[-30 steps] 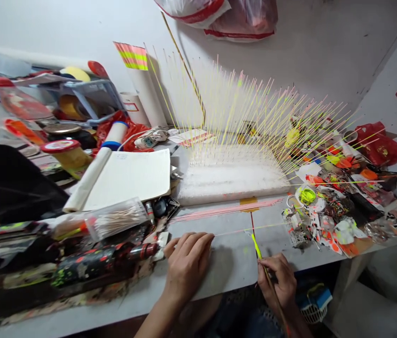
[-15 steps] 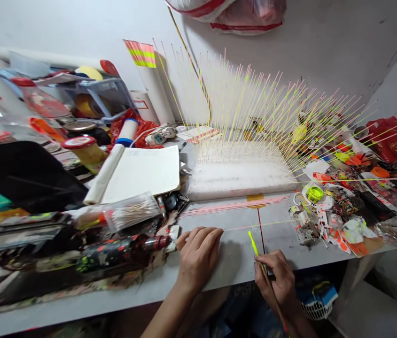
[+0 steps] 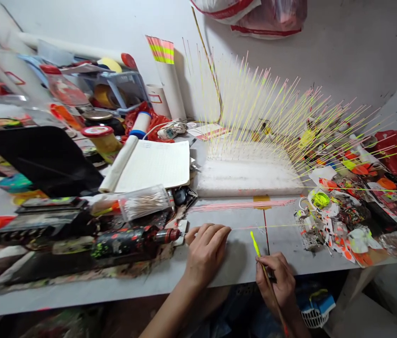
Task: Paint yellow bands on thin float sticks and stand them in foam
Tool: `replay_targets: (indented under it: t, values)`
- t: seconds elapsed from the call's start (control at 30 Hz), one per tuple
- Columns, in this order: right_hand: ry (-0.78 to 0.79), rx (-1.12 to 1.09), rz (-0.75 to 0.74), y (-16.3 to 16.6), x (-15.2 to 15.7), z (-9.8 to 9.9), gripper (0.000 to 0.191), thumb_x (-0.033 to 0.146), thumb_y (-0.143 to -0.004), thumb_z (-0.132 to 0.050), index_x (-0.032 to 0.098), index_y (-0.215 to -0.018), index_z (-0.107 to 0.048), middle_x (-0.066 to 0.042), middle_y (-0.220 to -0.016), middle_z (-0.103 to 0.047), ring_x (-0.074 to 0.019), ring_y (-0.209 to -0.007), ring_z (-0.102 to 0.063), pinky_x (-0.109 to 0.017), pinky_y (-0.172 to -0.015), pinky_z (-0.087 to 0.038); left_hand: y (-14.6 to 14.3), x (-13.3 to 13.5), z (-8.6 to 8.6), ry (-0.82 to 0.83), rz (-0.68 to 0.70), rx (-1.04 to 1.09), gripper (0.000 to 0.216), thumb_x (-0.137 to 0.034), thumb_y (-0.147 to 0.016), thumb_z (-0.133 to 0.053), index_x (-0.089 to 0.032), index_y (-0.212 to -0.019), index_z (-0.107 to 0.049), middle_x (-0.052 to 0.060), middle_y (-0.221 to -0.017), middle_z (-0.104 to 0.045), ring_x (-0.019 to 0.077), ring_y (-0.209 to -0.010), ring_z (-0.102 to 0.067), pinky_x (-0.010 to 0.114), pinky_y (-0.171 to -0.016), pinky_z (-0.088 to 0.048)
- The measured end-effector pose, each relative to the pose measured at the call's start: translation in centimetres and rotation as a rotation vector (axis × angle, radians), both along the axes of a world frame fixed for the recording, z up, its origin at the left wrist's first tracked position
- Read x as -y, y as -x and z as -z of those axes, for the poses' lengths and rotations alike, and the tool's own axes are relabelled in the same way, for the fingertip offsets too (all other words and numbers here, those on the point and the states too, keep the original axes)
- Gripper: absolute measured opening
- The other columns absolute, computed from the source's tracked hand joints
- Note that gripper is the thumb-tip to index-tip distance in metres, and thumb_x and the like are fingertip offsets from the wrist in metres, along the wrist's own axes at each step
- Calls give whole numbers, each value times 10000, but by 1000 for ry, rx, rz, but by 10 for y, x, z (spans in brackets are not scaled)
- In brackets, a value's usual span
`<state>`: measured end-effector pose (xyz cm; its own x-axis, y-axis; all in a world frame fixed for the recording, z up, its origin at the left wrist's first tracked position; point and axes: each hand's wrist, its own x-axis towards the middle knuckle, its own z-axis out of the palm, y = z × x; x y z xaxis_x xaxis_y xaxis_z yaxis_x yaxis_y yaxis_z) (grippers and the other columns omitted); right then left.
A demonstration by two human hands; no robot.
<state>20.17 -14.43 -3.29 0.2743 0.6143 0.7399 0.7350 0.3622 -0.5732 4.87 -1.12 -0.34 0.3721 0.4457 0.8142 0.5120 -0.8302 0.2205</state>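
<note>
My left hand [image 3: 207, 251] rests low over the table with its fingers bent together around one end of a thin stick [image 3: 283, 226]. That stick, pale pink and yellow, runs out to the right from the fingertips. Just left of the hand lies a paint-spotted black rotary tool [image 3: 124, 243] with a red nose; whether the stick reaches it is hidden by my fingers. In my right hand [image 3: 276, 277] is a slim paintbrush [image 3: 255, 245], gripped pen-like, its bristles coated in bright yellow. The brush tip points up, a little below the stick, apparently apart from it.
Many thin painted sticks stand in a white foam block [image 3: 251, 176] behind my hands. Several pink sticks [image 3: 226, 206] lie before it. An open notebook [image 3: 156, 164] and cotton swabs [image 3: 147, 203] are left; paint-smeared scraps [image 3: 328, 220] clutter the right.
The camera view has swung left, so everything sits farther right in the picture. Both hands keep nearly the same pose, the brush still below the stick.
</note>
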Motion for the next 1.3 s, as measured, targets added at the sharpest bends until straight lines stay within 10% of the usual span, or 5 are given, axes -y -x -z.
replay_targets:
  t: [1.3]
  values:
    - [-20,24,-79,19,-12,4,205,111,-944,-551,238,-1082,-633,-39,-882,-712,-176,-775,-677,-319,-701,-571,3,4,3,39,-33,21,211,-94,-911,-482,-228,-942,-642,-7,-855,-733,136,-809,-649,342,-848,-345]
